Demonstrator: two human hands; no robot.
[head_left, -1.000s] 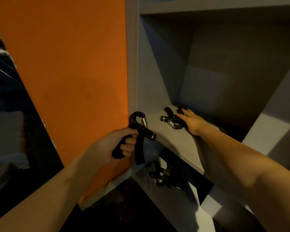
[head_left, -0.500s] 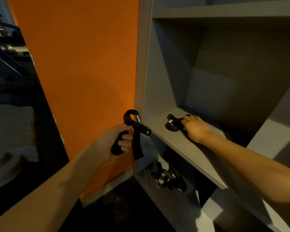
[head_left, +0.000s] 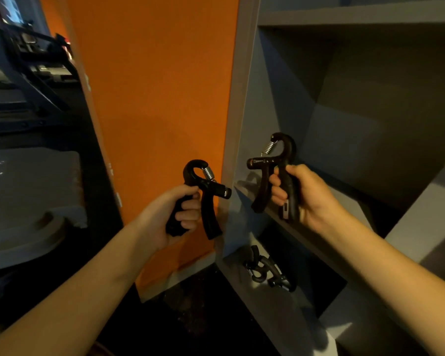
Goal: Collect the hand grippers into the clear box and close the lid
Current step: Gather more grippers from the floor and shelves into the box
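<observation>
- Left hand (head_left: 170, 214) grips the first hand gripper (head_left: 207, 199): fingers curled round one handle, the other handle sticks out free to the right, spring loop on top.
- This gripper is held in the air in front of the orange panel (head_left: 152, 98), just left of the grey shelf unit's side wall (head_left: 231, 124).
- Right hand (head_left: 303, 196) grips the second hand gripper (head_left: 280, 173): fingers wrapped round one handle, free handle on the left, spring loop up.
- The second gripper is upright and just above the front edge of the middle shelf (head_left: 270, 217). Can't tell whether its handle tips touch the shelf.
- The two held grippers are near each other, not touching, with the shelf wall between them.
- Spare hand grippers (head_left: 267, 273), black and tangled in a small pile, lie on the lower shelf under the right hand. Count unclear.
- Dark floor (head_left: 190, 317) below, dim metal frame (head_left: 36, 60) at far left, blurry.
</observation>
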